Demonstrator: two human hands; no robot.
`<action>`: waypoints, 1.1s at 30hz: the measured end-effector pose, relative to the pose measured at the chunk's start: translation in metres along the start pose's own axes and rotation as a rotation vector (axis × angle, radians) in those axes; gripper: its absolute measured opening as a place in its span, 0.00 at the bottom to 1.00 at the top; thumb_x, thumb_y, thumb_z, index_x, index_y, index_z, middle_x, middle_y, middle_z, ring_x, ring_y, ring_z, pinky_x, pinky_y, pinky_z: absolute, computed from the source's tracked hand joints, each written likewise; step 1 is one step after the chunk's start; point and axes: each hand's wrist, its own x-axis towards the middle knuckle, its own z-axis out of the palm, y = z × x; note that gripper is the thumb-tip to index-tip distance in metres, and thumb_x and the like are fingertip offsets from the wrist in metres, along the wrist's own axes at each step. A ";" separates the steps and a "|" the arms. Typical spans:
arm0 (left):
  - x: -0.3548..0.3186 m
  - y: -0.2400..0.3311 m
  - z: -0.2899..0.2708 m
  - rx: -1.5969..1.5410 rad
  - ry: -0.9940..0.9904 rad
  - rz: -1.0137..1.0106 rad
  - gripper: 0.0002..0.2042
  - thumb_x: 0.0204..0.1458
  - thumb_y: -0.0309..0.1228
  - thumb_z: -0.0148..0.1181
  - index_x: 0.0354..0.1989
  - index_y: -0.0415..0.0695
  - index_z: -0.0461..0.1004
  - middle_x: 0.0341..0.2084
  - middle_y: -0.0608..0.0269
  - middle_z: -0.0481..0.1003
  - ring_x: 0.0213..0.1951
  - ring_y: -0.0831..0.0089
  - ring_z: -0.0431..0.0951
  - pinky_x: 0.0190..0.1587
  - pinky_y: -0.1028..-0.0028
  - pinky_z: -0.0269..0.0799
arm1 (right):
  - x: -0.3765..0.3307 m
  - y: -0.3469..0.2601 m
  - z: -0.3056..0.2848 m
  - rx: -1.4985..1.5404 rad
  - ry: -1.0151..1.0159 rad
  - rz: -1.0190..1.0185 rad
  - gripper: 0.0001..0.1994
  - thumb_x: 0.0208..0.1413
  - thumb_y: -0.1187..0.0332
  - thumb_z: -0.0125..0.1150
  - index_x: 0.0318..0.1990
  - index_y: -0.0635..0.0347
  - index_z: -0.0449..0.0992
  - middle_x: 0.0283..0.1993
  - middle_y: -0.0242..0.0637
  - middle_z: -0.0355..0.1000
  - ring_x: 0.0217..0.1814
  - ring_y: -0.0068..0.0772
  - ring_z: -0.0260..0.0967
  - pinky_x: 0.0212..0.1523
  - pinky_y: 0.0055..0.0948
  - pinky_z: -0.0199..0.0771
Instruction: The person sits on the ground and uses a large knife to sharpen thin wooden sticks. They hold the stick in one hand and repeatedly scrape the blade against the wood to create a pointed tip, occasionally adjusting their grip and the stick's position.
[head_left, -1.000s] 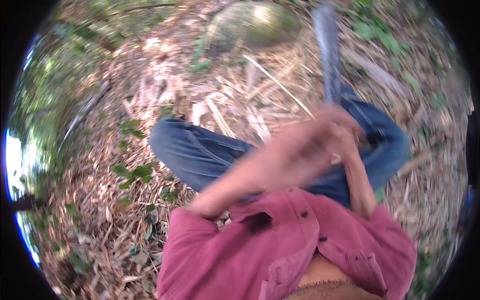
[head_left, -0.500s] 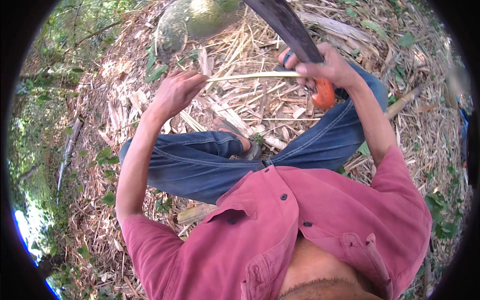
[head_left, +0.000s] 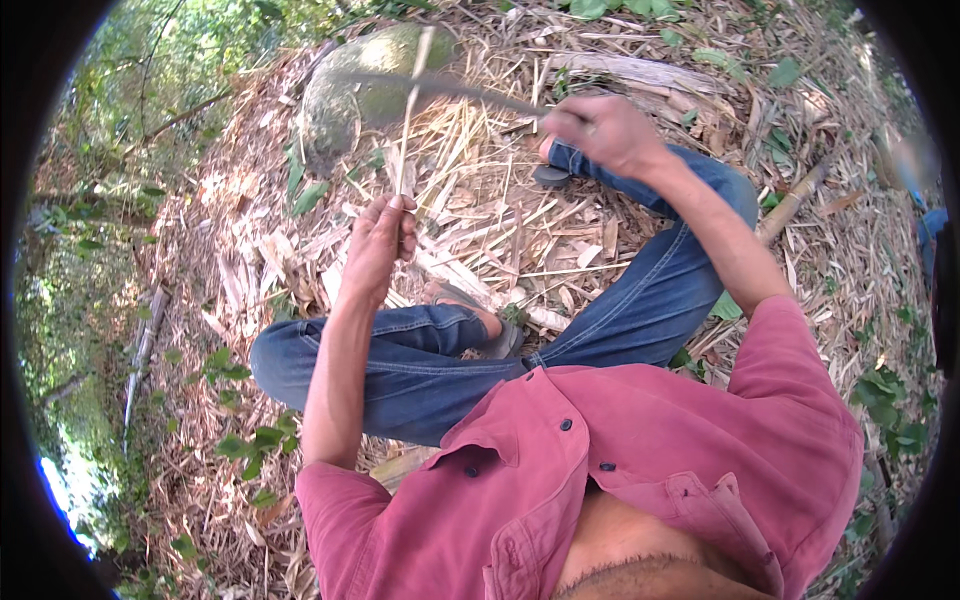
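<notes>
My left hand (head_left: 378, 240) is closed round the lower end of a thin, pale strip (head_left: 405, 145), which looks like split bamboo or cane. The strip points away from me, its far end over a rock. In my right hand (head_left: 610, 135) is a machete, its handle hidden by my fingers. Its long dark blade (head_left: 490, 96), smeared by motion, reaches left and crosses the strip near the upper end. Whether blade and strip touch, I cannot tell.
A rounded mossy rock (head_left: 335, 105) lies ahead of me. Pale shavings and straw-like strips (head_left: 470, 165) cover the ground between my bent legs in blue jeans (head_left: 640, 290). A bamboo pole (head_left: 795, 205) lies beyond my right knee; green plants (head_left: 90, 220) grow at the left.
The strip, earlier stretched level between both hands, now points away from me in my left hand alone. My right hand has let go of it and swung the machete blade leftward across it.
</notes>
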 end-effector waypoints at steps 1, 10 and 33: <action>0.002 -0.004 0.007 -0.158 -0.032 -0.016 0.10 0.63 0.36 0.44 0.36 0.44 0.66 0.17 0.72 0.63 0.17 0.83 0.61 0.19 0.82 0.58 | 0.000 -0.003 0.011 -0.051 -0.101 -0.001 0.40 0.48 0.26 0.38 0.32 0.59 0.79 0.18 0.34 0.69 0.20 0.28 0.68 0.23 0.31 0.66; -0.007 -0.002 0.043 -0.251 -0.090 -0.078 0.09 0.63 0.36 0.43 0.35 0.44 0.63 0.15 0.78 0.52 0.13 0.89 0.49 0.12 0.85 0.43 | 0.000 -0.028 0.062 -0.221 0.065 -0.306 0.29 0.50 0.36 0.51 0.26 0.59 0.71 0.21 0.39 0.70 0.23 0.43 0.71 0.23 0.37 0.68; -0.037 0.024 0.040 -0.445 -0.151 0.052 0.09 0.62 0.34 0.41 0.32 0.45 0.62 0.12 0.77 0.54 0.11 0.87 0.50 0.10 0.83 0.44 | 0.034 -0.071 0.000 -0.557 -0.023 -0.475 0.31 0.51 0.33 0.45 0.29 0.57 0.70 0.19 0.41 0.70 0.23 0.43 0.72 0.23 0.39 0.69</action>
